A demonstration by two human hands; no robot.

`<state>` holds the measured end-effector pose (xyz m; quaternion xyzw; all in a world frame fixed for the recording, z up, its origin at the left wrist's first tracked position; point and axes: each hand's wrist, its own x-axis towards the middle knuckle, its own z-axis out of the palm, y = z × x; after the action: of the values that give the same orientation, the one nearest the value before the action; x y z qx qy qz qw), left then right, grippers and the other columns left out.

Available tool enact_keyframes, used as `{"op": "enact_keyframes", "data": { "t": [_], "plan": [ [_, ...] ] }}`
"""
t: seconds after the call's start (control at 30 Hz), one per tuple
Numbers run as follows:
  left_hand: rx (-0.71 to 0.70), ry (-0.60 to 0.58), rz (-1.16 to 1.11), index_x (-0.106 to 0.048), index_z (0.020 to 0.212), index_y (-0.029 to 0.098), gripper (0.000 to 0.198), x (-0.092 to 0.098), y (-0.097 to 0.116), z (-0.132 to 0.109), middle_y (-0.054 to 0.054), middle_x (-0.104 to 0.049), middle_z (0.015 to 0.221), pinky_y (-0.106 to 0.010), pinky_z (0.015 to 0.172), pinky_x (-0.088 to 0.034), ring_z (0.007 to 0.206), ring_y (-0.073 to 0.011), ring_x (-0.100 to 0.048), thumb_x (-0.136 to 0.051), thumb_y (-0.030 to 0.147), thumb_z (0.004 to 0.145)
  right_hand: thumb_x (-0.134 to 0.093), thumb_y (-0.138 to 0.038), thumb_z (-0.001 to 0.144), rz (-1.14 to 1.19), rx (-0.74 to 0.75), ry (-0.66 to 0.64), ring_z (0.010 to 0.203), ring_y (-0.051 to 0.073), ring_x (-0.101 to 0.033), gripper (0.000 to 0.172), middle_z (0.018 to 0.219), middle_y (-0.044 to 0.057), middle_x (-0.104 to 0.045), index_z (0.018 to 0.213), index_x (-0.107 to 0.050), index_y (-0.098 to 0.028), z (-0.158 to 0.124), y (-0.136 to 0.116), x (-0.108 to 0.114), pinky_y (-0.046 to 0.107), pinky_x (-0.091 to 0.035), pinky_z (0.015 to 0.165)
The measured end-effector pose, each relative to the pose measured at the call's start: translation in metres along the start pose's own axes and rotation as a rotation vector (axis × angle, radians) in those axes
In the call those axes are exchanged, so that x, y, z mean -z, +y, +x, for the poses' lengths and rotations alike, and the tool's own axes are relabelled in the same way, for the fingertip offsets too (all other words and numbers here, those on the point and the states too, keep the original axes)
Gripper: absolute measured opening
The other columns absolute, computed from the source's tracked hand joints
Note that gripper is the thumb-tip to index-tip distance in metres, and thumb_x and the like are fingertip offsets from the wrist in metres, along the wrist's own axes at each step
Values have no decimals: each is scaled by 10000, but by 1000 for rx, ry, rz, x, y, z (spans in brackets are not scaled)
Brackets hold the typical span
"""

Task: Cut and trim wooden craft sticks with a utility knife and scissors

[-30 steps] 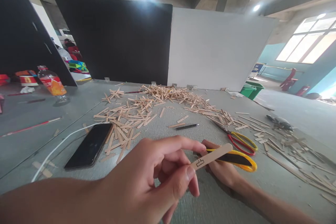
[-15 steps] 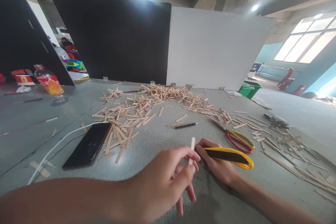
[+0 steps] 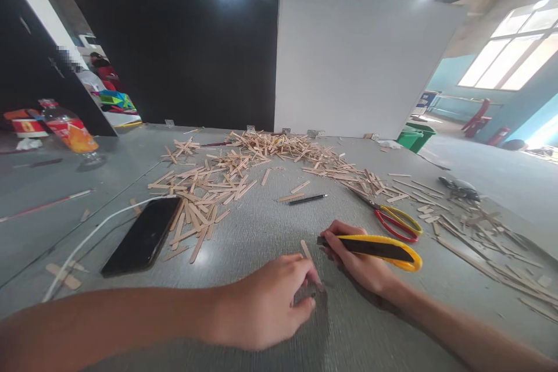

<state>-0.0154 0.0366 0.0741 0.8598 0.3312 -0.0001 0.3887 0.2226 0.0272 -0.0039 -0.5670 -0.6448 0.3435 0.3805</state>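
My right hand (image 3: 360, 258) is wrapped round a yellow and black utility knife (image 3: 379, 249), its tip pointing left just above the table. To the left, my left hand (image 3: 265, 299) is low over the tabletop, palm down, thumb and fingers apart. A short wooden stick (image 3: 306, 249) lies beyond its index finger, its near end partly hidden by the fingers. Beyond the hands lie a black pen (image 3: 308, 200) and two loose sticks. Red and yellow handled scissors (image 3: 397, 223) rest open past my right hand.
Wooden sticks (image 3: 231, 177) are heaped in an arc across the grey table (image 3: 257, 226). A phone (image 3: 142, 235) with a white cable is at the left, near a tilted bottle (image 3: 70, 131). Cut strips (image 3: 471, 264) lie at the right. Black and white panels (image 3: 349, 64) stand behind.
My left hand has lowered and its fingers have let go of the stick, which now lies on the table. The knife is still in my right hand. The view has shifted slightly.
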Motion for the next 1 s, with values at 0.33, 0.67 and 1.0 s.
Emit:
{"op": "enact_keyframes", "data": {
  "t": [0.33,0.67,1.0],
  "plan": [
    [-284,186,511,-586,1442,128,460,-36,-22,-1,-248,-491,1594,-673,1182,-378,1505,-460,-417,-442,394,1095,-489,-547,1071,-68,82,48,544,153,-510,447,657,-4,-613,769,-593,-234,-6,-5,0,301,-413,564],
    [-303,194,537,-297,1668,177,677,-49,-35,9,-220,-364,1683,-674,1251,-277,1594,-455,-221,-503,400,1062,-515,-428,1034,-230,261,18,549,154,-497,354,619,-21,-586,730,-548,-250,-9,-12,-4,312,-397,615],
    [-340,190,475,-419,1608,216,582,-49,-33,11,-223,-387,1666,-706,1237,-281,1567,-474,-289,-503,405,1065,-530,-420,1038,-239,270,8,547,146,-477,359,619,-20,-567,729,-566,-240,-7,-10,-3,302,-393,588]
  ]
}}
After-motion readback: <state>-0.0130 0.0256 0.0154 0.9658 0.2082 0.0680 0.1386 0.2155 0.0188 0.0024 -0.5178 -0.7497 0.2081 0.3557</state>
